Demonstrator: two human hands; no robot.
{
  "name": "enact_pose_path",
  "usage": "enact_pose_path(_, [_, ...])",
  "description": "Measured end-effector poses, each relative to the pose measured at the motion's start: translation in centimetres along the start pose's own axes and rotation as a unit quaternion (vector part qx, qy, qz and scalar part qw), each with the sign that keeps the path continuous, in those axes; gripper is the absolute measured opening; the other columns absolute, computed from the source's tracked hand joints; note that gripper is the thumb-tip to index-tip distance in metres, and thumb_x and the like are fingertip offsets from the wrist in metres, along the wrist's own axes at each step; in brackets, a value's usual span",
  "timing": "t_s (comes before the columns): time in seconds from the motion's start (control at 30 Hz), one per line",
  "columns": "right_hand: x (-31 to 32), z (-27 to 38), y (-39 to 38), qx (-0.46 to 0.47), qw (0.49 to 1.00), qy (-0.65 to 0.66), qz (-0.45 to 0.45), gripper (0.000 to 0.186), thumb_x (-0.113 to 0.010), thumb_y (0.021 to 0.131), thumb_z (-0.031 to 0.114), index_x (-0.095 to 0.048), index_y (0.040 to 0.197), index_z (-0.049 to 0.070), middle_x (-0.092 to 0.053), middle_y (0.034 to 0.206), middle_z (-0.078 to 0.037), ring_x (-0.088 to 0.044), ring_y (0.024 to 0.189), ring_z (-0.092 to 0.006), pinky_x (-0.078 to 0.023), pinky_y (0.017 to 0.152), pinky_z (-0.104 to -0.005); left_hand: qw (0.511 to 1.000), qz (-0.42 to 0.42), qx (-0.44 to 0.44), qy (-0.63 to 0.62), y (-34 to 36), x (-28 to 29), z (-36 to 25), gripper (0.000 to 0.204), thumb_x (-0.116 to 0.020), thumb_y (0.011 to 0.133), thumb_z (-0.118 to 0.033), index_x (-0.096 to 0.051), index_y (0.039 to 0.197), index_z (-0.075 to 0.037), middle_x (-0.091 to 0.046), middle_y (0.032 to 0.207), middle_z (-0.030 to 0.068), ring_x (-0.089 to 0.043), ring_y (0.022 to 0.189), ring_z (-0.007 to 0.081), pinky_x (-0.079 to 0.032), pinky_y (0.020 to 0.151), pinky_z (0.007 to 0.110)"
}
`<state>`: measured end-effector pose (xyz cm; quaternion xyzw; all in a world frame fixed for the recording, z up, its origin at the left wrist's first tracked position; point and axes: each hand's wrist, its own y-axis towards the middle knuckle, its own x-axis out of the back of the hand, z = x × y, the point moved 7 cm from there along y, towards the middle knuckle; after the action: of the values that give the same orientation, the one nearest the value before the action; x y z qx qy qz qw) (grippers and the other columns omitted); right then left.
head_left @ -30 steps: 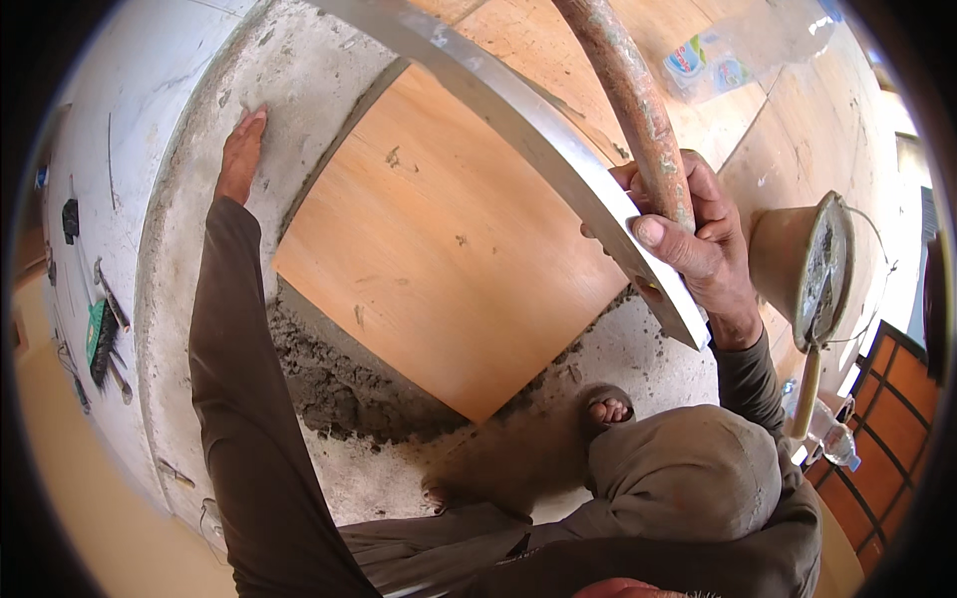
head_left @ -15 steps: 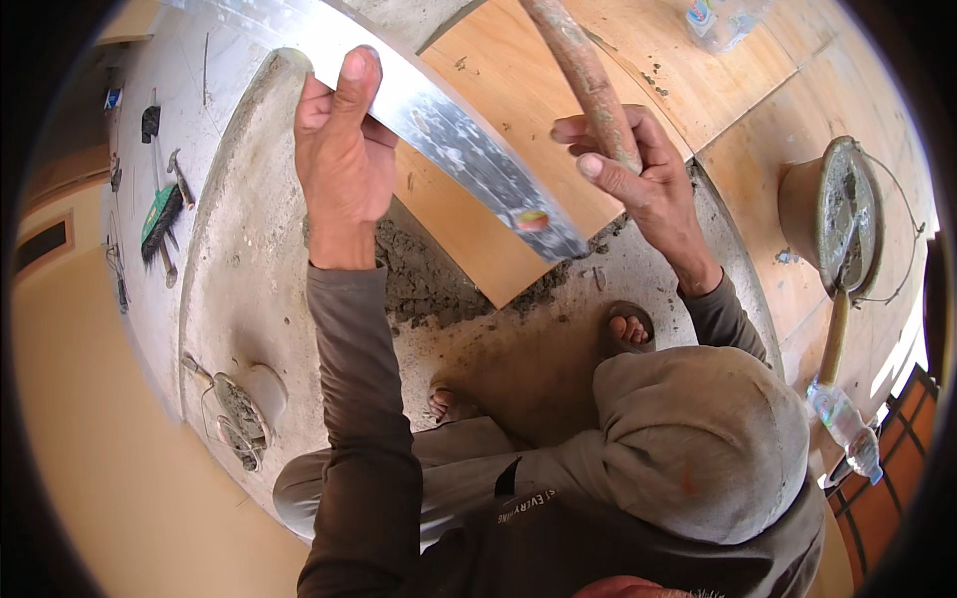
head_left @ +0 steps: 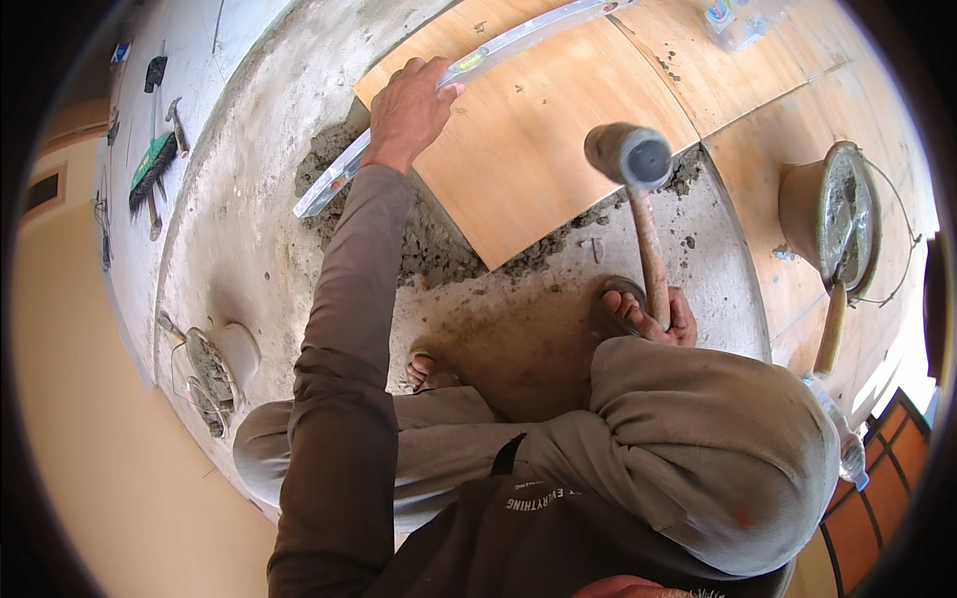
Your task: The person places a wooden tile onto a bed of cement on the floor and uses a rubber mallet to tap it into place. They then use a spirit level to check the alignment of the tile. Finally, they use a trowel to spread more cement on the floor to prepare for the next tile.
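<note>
My left hand [head_left: 409, 110] grips a long silver spirit level [head_left: 513, 40] that lies diagonally over a wood-patterned tile [head_left: 548, 140]. The level's near end reaches past the tile's left edge, over rough grey mortar [head_left: 439, 249]. My right hand [head_left: 678, 319] is closed on the wooden handle of a mallet [head_left: 626, 154], down by my right knee and foot. The mallet's grey head is raised just over the tile's lower right edge, with the handle upright below it.
At right are a mortar bucket [head_left: 827, 214] with a handled tool and plastic bottles [head_left: 852, 448]. Another bottle [head_left: 738, 20] lies at top. At left are a green broom [head_left: 150, 169], a hammer [head_left: 177, 130] and a second bucket [head_left: 224, 369]. My bent legs and feet are below.
My left hand moved from the bare floor onto the level, which now lies further back across the tile. My right hand moved down toward my knee, swinging the mallet head into view.
</note>
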<state>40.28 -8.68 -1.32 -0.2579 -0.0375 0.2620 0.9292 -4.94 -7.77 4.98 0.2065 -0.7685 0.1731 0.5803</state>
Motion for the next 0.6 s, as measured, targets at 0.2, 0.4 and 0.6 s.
enact_pose_path(0.2, [0.3, -3.6, -1.1, 0.075, 0.978, -0.187, 0.053, 0.03, -0.085, 0.085, 0.011, -0.064, 0.105, 0.005, -0.07, 0.109, -0.008, -0.063, 0.115, -0.019, -0.043, 0.105, -0.0332, 1.0, -0.009, 0.006, -0.022, 0.6, -2.6, 0.4, 0.042, -0.065, 0.1, -0.036, -0.064, 0.133, -0.009, -0.065, 0.12, 0.0129, -0.063, 0.116, 0.0327, -0.05, 0.095, 0.047])
enact_pose_path(0.4, [-0.1, -5.3, -0.7, 0.111, 0.965, -0.237, 0.029, 0.033, -0.085, 0.081, 0.011, -0.065, 0.107, 0.006, -0.072, 0.113, -0.008, -0.063, 0.111, -0.0174, -0.044, 0.101, -0.0304, 0.999, 0.011, 0.014, -0.032, 1.0, -4.2, 0.7, 0.041, -0.067, 0.099, -0.034, -0.065, 0.131, -0.008, -0.066, 0.12, 0.0142, -0.063, 0.115, 0.0353, -0.05, 0.095, 0.049])
enact_pose_path(0.6, [0.0, -6.4, 0.4, 0.031, 0.984, -0.142, 0.104, 0.041, -0.083, 0.086, 0.009, -0.068, 0.123, 0.003, -0.068, 0.126, -0.01, -0.059, 0.126, -0.0199, -0.041, 0.109, -0.0319, 1.0, -0.007, -0.003, -0.029, 1.3, -4.8, 0.8, 0.039, -0.069, 0.099, -0.034, -0.065, 0.129, -0.009, -0.067, 0.117, 0.0146, -0.064, 0.112, 0.036, -0.052, 0.092, 0.049])
